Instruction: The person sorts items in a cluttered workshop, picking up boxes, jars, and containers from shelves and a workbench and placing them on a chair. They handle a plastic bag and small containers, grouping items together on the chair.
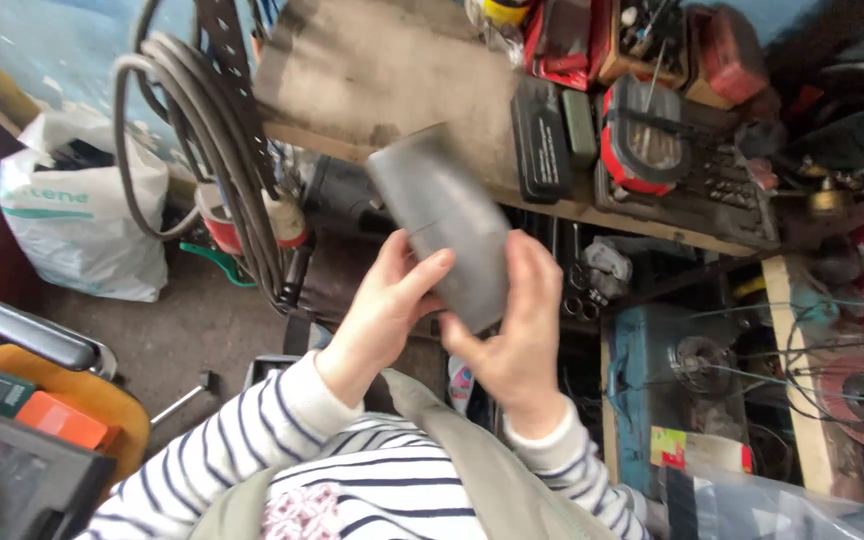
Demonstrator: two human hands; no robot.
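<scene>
Grey tube (442, 222): a blurred cylindrical piece held tilted in front of the wooden workbench (372, 75), above the striped sleeves. Left hand (387, 310) is curled around its lower left side with the thumb laid across the front; right hand (517, 335) cups the lower right edge, fingers closed against it. The tube's lower end is hidden behind both hands, and motion blur obscures its surface detail
</scene>
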